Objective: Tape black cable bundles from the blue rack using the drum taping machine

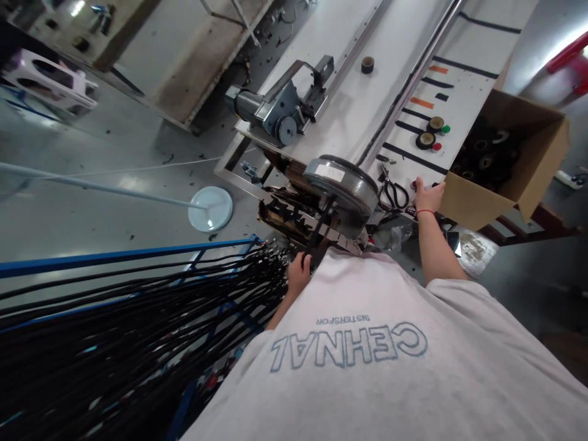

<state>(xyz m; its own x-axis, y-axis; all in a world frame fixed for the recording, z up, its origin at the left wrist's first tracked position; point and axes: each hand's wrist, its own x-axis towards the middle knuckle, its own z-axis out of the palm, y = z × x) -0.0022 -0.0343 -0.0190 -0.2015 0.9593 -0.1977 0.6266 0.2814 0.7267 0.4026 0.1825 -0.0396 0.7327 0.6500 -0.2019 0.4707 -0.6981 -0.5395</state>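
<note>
My left hand (299, 271) is closed around a black cable (316, 236) just below the taping machine's round metal head (342, 184). The cable joins a thick bundle of black wire harnesses (138, 331) that hangs over a blue rack (92, 257) on my left. My right hand (429, 196) rests on the near edge of the white worktable (349, 104), holding nothing. It lies between black-handled scissors (394, 193) and a cardboard box (514, 165), with a small red button just beside it.
The box holds several rolls of black tape. More tape rolls (425, 139), plus red and green buttons, sit on the table beside strips of black tape. A motor unit (275, 110) stands at the table's far left. A white round base (211, 208) is on the grey floor.
</note>
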